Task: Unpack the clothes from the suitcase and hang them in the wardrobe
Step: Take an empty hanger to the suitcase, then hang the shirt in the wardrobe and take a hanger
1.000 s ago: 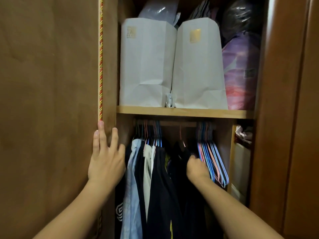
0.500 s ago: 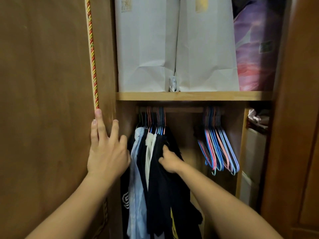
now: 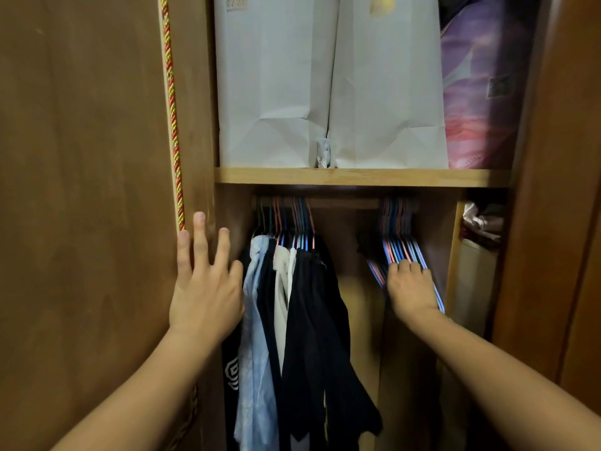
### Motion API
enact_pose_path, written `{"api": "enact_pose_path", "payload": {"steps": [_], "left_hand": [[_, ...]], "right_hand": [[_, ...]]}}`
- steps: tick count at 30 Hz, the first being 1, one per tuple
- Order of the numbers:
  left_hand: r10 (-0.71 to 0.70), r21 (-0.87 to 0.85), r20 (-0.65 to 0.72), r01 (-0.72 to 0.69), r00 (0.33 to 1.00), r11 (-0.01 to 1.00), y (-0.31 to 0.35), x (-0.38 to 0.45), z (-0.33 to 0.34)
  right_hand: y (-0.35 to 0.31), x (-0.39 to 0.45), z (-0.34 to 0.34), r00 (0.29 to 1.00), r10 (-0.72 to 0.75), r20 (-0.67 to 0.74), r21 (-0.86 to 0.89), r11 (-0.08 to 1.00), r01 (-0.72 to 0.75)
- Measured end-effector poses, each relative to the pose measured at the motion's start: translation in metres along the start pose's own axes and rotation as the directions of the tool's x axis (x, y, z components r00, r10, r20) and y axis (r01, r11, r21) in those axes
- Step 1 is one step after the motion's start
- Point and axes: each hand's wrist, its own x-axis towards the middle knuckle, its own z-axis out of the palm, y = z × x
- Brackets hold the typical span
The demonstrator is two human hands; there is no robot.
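We are reaching our right hand (image 3: 410,288) onto the empty hangers (image 3: 403,252) – grip unclear, fingers hidden – while our open left hand (image 3: 206,288) is resting flat on the wardrobe door (image 3: 84,190).

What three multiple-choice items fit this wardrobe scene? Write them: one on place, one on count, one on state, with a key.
1. Where do the empty hangers hang?
A. right end of the rail
B. on the shelf
C. on the door

2. How many white bags stand on the shelf?
A. one
B. two
C. four

3. What is the left hand doing?
A. gripping a shirt
B. holding a hanger
C. resting flat on the door

Key: 1 A, the bare hangers bunch at the right, where the right hand reaches them; 2 B, two bags stand side by side; 3 C, its fingers lie straight on the wood.
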Motion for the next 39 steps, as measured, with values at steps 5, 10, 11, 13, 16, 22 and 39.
{"api": "enact_pose_path", "payload": {"steps": [5,10,11,13,16,22,39], "left_hand": [[0.011,-0.013,0.017,-0.011,1.000,1.000,-0.001,0.000,-0.002],[0.011,-0.026,0.043,-0.010,0.999,1.000,-0.001,0.000,-0.002],[0.012,-0.032,0.045,-0.011,0.999,0.999,-0.001,0.000,-0.002],[0.018,-0.045,0.047,-0.016,0.999,0.999,-0.001,0.000,-0.002],[0.022,-0.045,0.094,-0.017,0.995,0.999,-0.001,-0.002,-0.008],[-0.017,-0.291,-0.005,0.015,1.000,0.957,0.019,-0.018,-0.014],[0.703,-0.057,0.476,0.779,-0.528,0.624,0.313,-0.532,-0.140]], "right_hand": [[-0.004,0.003,-0.009,0.998,0.037,0.047,0.159,0.986,-0.044],[-0.013,0.011,-0.022,0.996,0.092,-0.003,0.439,0.895,-0.082],[-0.017,0.009,-0.023,0.994,0.105,-0.009,0.492,0.866,-0.087],[-0.026,-0.003,-0.022,0.992,0.124,-0.020,0.569,0.817,-0.091],[-0.039,-0.049,-0.010,0.987,0.122,-0.107,0.612,0.790,-0.031],[-0.043,-0.206,0.053,0.955,0.261,-0.140,0.667,0.738,-0.104],[-0.078,-0.795,-0.016,0.077,0.579,0.811,0.419,-0.485,-0.767]]}}
